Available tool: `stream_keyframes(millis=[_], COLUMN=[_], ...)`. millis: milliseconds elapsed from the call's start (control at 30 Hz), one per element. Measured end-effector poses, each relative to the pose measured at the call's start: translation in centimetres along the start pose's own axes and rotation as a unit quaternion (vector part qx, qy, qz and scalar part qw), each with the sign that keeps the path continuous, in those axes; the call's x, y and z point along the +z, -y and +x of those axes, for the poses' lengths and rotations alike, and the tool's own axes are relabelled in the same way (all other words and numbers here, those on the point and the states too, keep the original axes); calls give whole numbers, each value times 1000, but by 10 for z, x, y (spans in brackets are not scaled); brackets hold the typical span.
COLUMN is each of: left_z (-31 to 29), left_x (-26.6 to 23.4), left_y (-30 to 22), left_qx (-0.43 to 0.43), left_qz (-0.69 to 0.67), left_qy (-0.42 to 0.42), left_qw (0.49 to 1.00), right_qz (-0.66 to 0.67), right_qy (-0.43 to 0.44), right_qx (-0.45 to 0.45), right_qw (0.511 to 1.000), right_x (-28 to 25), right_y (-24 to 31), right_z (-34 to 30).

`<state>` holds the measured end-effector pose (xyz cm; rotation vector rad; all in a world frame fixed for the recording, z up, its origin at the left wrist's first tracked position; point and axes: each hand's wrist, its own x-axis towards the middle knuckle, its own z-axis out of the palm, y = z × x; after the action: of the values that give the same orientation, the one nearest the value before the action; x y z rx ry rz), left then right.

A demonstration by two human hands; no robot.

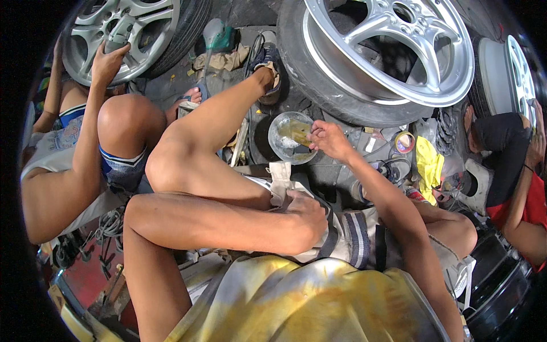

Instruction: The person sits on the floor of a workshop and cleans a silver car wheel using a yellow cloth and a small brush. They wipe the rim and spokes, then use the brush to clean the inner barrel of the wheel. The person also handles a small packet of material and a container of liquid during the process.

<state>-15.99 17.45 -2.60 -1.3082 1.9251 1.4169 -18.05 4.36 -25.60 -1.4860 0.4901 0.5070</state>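
Observation:
My right hand (330,141) reaches out past my knee, its fingers closed on the edge of a yellowish-brown sheet (297,131). The sheet lies over a round clear bowl (274,149) that stands on the ground and seems to contain liquid. My left hand (309,221) rests curled against my lap, thumb uppermost. Just beyond it a piece of off-white cloth (280,175) sticks up; whether the hand grips that cloth is hidden. Past the bowl, a silver alloy wheel rim (421,85) leans over a tire (310,91).
At left a person holds a grey tool (118,35) against another silver wheel (77,45). On the right, a person in red touches a further wheel (519,80). A yellow cloth (427,165), a tape roll (404,142) and a green-topped sprayer-like object (217,37) lie around.

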Motion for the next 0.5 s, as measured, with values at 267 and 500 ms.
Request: stream_keyframes(millis=[267,500], left_z=[14,22], left_x=[13,19], left_y=[-2,-1], left_qx=[-24,-25], left_qz=[-71,-78], left_qy=[25,0], left_qw=[997,997], right_qz=[-356,-584], right_qy=[-84,71], right_qx=[-214,-159], right_qw=[906,793], right_x=[36,85], right_y=[14,-27], right_z=[-18,36])
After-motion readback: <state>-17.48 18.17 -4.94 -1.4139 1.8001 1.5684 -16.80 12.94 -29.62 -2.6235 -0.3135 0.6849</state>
